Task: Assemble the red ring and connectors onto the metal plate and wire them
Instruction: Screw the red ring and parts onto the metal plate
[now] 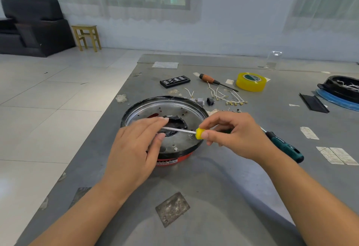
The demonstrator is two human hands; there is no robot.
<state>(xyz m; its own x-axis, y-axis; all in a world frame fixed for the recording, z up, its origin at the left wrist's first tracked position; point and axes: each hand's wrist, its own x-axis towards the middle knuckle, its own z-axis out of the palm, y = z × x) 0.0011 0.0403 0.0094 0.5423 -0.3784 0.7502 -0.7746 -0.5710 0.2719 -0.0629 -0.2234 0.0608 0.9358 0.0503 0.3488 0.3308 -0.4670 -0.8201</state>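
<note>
**Hands stretching a white wire over the metal plate**

Both hands are working above the round metal plate (180,140), which is sitting inside a shallow black-rimmed base (136,107) near the tabletop's (223,197) left edge. Left hand (134,152) is pinching one end of a thin white wire (176,129) between thumb and fingers; right hand (235,135) is pinching the yellow connector (199,133) at its other end. Between them the wire is running taut, just over the plate's dark central opening (174,125).

The wire is looking light and limp, so holding it at both ends seems wise; the connector is small and probably slippery. A sliver of red (154,115), perhaps the ring, is showing beside that opening.

Farther right, loose white leads with brass terminals (231,100) are lying near yellow tape (251,81), and a black tub (330,86) is holding more white wires.
</note>
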